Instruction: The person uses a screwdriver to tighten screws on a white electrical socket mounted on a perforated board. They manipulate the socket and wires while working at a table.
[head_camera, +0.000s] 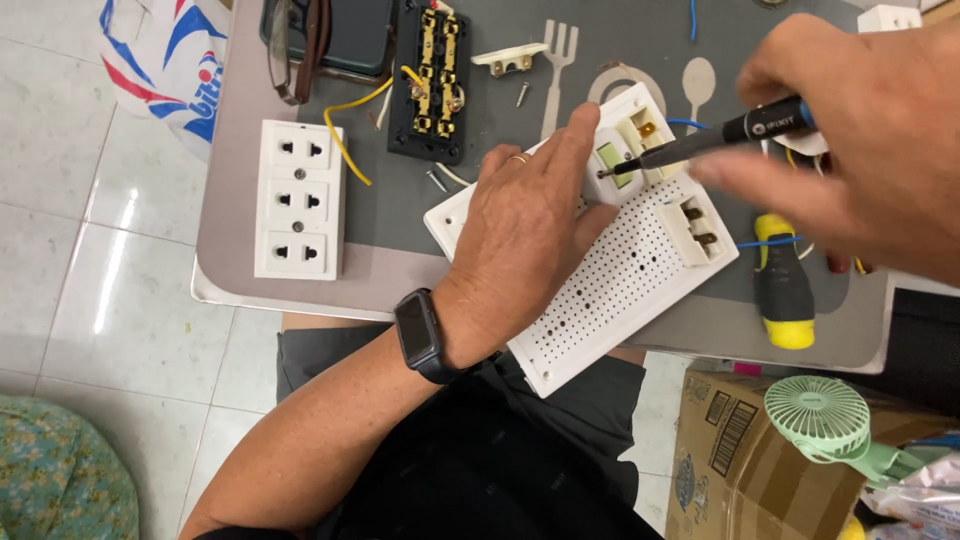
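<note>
The left hand presses flat on the white perforated board at table centre, steadying it. The right hand, at two o'clock, pinches a thin screwdriver against the small switch block. Light, rigid plastic, probably brittle; best gripped by its edges.

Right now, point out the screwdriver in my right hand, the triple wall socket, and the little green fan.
screwdriver (700, 143), head view, on its metal shaft.
triple wall socket (299, 199), head view, on its middle outlet.
green fan (817, 417), head view, on its round grille.
</note>
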